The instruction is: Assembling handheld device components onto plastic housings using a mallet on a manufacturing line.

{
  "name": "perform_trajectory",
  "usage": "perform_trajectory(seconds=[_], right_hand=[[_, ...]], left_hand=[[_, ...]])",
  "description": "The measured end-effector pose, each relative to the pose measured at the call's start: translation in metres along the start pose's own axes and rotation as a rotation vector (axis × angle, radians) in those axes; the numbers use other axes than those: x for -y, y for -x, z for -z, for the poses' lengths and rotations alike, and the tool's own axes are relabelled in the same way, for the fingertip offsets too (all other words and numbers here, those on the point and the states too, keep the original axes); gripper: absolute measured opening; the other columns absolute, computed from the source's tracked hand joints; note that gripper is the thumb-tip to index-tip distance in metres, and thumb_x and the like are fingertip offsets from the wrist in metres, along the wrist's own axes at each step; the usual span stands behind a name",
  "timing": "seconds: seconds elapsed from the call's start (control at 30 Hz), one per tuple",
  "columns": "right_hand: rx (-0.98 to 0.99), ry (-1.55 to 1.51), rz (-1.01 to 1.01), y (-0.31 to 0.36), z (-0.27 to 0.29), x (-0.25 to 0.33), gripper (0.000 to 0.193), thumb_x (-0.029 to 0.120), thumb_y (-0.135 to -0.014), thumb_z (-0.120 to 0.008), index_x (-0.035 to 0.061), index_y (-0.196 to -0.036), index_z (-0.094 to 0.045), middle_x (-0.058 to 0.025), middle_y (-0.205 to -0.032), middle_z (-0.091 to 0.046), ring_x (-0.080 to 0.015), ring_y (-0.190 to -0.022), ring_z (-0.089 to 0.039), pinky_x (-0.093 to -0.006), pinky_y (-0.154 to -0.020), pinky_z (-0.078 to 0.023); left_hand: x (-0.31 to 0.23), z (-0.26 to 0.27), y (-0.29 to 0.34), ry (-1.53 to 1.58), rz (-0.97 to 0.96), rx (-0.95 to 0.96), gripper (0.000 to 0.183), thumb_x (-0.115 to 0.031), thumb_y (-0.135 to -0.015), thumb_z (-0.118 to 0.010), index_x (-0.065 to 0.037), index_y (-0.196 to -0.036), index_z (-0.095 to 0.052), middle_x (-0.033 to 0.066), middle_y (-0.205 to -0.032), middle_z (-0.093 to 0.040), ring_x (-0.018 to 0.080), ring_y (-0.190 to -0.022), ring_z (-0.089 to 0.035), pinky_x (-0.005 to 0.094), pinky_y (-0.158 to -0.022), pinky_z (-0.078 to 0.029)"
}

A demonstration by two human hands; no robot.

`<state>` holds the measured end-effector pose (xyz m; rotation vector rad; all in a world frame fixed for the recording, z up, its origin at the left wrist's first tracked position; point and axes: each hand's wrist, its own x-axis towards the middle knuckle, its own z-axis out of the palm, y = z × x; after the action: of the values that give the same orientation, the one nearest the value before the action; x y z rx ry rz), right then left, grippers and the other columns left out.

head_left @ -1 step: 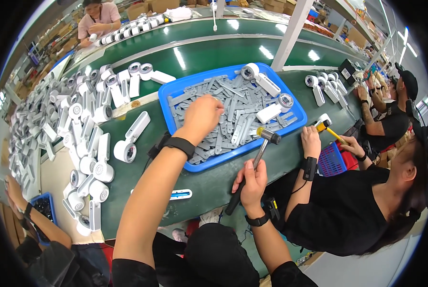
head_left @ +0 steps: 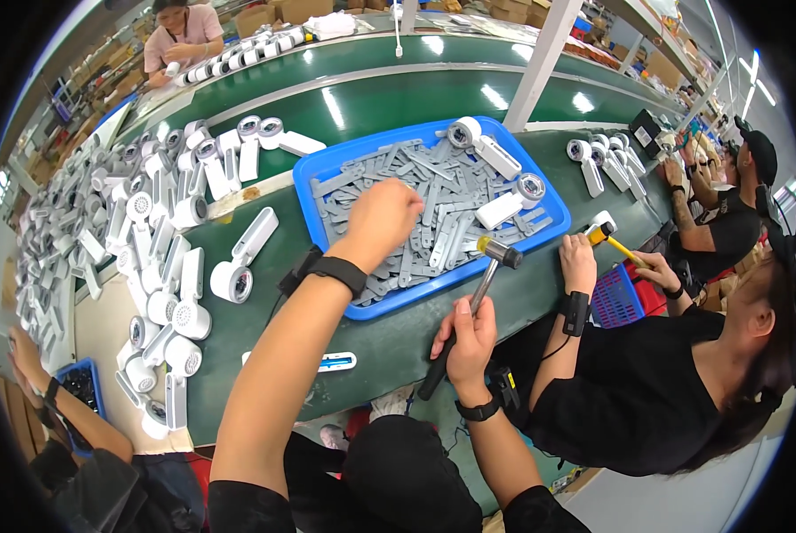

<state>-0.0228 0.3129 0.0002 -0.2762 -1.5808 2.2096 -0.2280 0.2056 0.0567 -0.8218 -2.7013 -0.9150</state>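
My left hand (head_left: 383, 218) is over the pile of long grey plastic strips (head_left: 451, 235) in a blue tray (head_left: 306, 182). Its fingers are curled together, and whatever they pinch is hidden. In my right hand (head_left: 471, 345) is a hammer (head_left: 484, 289) with a dark grip and metal shaft, its head raised beside the tray's near edge. Two white handheld fans lie on the strips: one fan (head_left: 497, 157) at the far right corner, another fan (head_left: 502, 210) below it. Partly behind my left forearm, a white handle with a blue inside (head_left: 336, 361) lies on the green table.
A large heap of white handheld fans (head_left: 162, 222) covers the left side; a single fan (head_left: 248, 253) lies nearer the tray. At right, a co-worker's hand (head_left: 578, 262) is close to a yellow-handled hammer (head_left: 624, 251). More fans (head_left: 607, 160) stand beyond. A white post (head_left: 544, 67) rises behind the tray.
My left hand has shifted slightly to the right over the grey strips. My right hand and the hammer look unmoved.
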Motion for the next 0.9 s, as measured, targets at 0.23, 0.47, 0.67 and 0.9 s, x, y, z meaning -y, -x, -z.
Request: perform_trajectory(seconds=[0.23,0.47,0.67,0.9], right_hand=[[-0.01,0.01,-0.002,0.0,0.0,0.0,0.021,0.025,-0.11,-0.051,0.0044,-0.105,-0.047,-0.0068,-0.063,-0.052,-0.0147,-0.043,-0.05,-0.0277,-0.04,-0.042],[-0.007,0.02,0.007,0.0,-0.001,-0.002,0.021,0.025,-0.11,-0.051,0.0052,-0.106,-0.047,-0.0071,-0.063,-0.052,-0.015,-0.042,-0.048,-0.028,-0.039,-0.042],[0.011,0.02,0.001,0.0,0.0,-0.002,0.018,0.023,-0.11,-0.051,0.0054,-0.106,-0.046,-0.0065,-0.064,-0.052,-0.0145,-0.042,-0.049,-0.0281,-0.039,-0.043],[0.008,0.028,-0.005,0.0,0.0,-0.002,0.018,0.022,-0.11,-0.052,0.0052,-0.106,-0.047,-0.0064,-0.064,-0.052,-0.0143,-0.042,-0.049,-0.0277,-0.039,-0.043]], left_hand=[[-0.031,-0.008,-0.002,0.073,0.029,0.151,0.025,-0.029,-0.085,-0.078,-0.004,-0.083,-0.078,0.0169,-0.077,-0.071,0.0371,-0.08,-0.071,0.0474,-0.075,-0.056],[-0.037,-0.01,0.008,-0.059,-0.022,0.092,0.027,-0.032,-0.085,-0.079,-0.005,-0.084,-0.077,0.016,-0.095,-0.069,0.0361,-0.089,-0.069,0.0465,-0.08,-0.056],[0.003,-0.003,-0.008,-0.073,0.108,0.152,0.019,-0.028,-0.087,-0.076,-0.009,-0.09,-0.079,0.0164,-0.107,-0.067,0.037,-0.098,-0.068,0.0484,-0.085,-0.056],[0.021,0.007,-0.012,0.018,0.137,0.071,0.024,-0.027,-0.088,-0.074,-0.004,-0.088,-0.079,0.02,-0.091,-0.072,0.038,-0.087,-0.071,0.0475,-0.08,-0.056]])
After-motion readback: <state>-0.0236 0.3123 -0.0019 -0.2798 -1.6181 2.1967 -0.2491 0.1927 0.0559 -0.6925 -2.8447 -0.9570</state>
